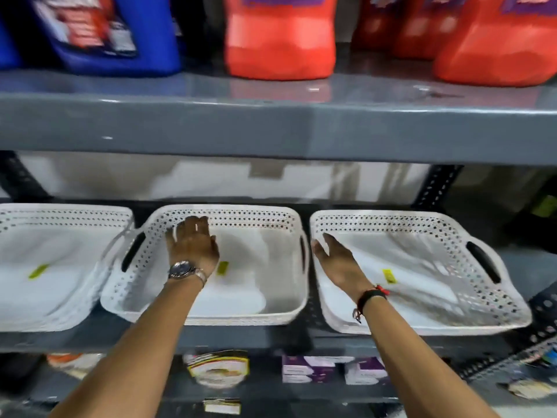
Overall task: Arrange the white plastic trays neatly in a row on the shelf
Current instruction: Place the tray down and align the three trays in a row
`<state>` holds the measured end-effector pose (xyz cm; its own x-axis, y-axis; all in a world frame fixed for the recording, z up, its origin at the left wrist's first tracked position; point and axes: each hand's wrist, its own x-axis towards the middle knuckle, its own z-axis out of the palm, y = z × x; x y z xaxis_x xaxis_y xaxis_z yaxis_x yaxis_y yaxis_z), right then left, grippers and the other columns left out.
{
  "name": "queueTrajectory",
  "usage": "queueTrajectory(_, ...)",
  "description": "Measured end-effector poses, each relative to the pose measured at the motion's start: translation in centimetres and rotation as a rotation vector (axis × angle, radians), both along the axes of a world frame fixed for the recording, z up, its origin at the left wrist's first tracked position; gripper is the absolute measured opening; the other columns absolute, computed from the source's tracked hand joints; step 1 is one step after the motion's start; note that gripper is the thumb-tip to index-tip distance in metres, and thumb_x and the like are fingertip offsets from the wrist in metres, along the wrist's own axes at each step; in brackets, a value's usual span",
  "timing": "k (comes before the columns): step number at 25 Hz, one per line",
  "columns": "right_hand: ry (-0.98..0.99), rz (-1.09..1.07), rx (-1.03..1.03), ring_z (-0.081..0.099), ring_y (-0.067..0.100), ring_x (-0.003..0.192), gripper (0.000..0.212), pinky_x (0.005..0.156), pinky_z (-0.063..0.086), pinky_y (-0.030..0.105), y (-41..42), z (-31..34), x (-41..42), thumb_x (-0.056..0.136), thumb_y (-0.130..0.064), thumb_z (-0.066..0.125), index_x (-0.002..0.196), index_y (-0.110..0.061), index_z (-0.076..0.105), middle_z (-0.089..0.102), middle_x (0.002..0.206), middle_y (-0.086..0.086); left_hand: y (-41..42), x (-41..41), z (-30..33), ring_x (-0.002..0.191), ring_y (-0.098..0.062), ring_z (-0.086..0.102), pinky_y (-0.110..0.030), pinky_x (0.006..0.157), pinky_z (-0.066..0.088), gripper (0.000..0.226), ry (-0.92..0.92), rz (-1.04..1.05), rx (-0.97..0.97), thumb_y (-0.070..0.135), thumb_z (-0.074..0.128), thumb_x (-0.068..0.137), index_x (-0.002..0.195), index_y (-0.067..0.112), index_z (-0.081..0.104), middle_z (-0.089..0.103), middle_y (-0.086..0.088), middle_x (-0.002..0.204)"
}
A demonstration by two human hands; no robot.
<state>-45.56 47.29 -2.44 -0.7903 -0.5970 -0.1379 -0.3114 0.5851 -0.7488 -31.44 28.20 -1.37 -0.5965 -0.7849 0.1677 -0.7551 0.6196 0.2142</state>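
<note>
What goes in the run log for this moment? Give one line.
left hand open inside middle tray | right hand open at right tray left wall | left tray untouched | nothing gripped

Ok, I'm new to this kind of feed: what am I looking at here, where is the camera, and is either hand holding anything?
There is no machine here. A person works with two bare hands, and the single picture comes from a wide-angle camera worn on their head, looking forward and down.

In front is a grey metal shelf with three white perforated trays side by side: the left tray, the middle tray and the right tray. Each has a yellow sticker inside. The left and middle trays crowd together; a gap separates the middle and right ones.

The left hand, with a wristwatch, reaches into the middle tray, fingers spread. The right hand, with a dark wristband, lies open at the right tray's left edge. Neither grips anything.

On the shelf above stand a blue jug and red jugs. The picture is blurred.
</note>
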Motion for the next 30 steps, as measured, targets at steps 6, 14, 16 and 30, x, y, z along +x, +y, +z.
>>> queueTrajectory(6,0.096,-0.179,0.107,0.035,0.031,0.135,0.068,0.111,0.032,0.04,-5.1,-1.6,3.3,0.091,-0.034,0.046,0.146,-0.012,0.013,0.033,0.15,0.013,-11.0,11.0,-1.9,0.141,-0.034,0.023,-0.05,0.115,0.019,0.067,-0.137,0.231,0.153,0.039,0.041,0.092,0.148,0.007,0.019,0.021,-0.017,0.155)
queueTrajectory(14,0.221,-0.17,0.293,0.043,0.039,0.124,0.068,0.1,0.04,0.043,-6.6,-2.0,4.2,0.087,0.008,0.033,0.146,-0.009,0.006,0.036,0.142,0.023,-12.3,10.4,-3.4,0.127,-0.042,0.045,-0.044,0.103,0.041,0.061,0.034,-0.027,0.378,-0.002,0.035,0.091,0.147,-0.001,0.011,0.033,-0.025,0.147)
queueTrajectory(16,0.223,-0.149,0.302,0.041,0.038,0.126,0.067,0.102,0.039,0.043,-6.5,-1.9,4.0,0.087,0.006,0.035,0.146,-0.009,0.005,0.035,0.143,0.023,-12.5,10.4,-3.3,0.12,-0.045,0.05,-0.046,0.097,0.044,0.055,0.054,-0.022,0.375,0.0,0.04,0.089,0.142,-0.003,0.023,0.041,-0.029,0.139)
queueTrajectory(30,0.423,-0.121,0.312,0.039,0.03,0.133,0.051,0.108,0.035,0.034,-7.1,-3.0,2.2,0.09,0.009,0.033,0.14,0.0,0.029,0.036,0.148,0.016,-14.0,8.2,-3.6,0.141,-0.032,0.029,-0.037,0.112,0.032,0.068,-0.002,-0.063,0.336,-0.011,0.03,0.088,0.149,0.005,0.005,0.01,-0.011,0.159)
